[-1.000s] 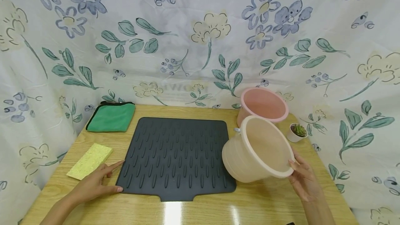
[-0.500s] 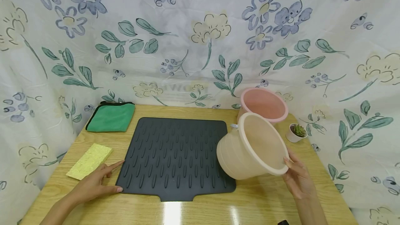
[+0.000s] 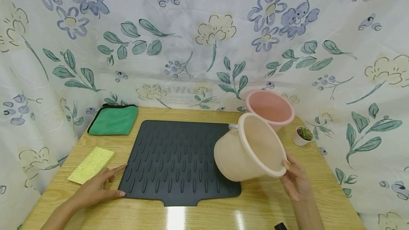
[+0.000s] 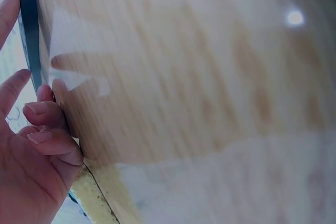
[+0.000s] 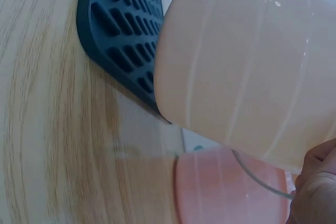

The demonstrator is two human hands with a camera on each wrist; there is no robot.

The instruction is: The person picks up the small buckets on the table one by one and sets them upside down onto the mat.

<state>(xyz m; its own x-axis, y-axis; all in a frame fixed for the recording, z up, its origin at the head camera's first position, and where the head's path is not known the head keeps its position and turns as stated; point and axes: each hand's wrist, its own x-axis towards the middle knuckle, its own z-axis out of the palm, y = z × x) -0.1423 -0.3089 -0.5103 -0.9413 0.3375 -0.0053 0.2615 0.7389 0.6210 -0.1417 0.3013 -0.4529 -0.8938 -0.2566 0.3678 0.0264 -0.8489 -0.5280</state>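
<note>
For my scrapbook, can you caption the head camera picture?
Right hand holds a tilted cream bucket while left hand touches the dark mat.

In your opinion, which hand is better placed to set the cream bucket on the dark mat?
Probably the right hand: it grips the cream bucket by its rim, at the right side of the dark mat. The left hand touches the mat's opposite edge.

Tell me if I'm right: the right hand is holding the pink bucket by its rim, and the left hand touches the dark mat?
Not quite: the head view shows the right hand holding the cream bucket by its rim, not the pink bucket behind it. The left hand does touch the dark mat.
</note>
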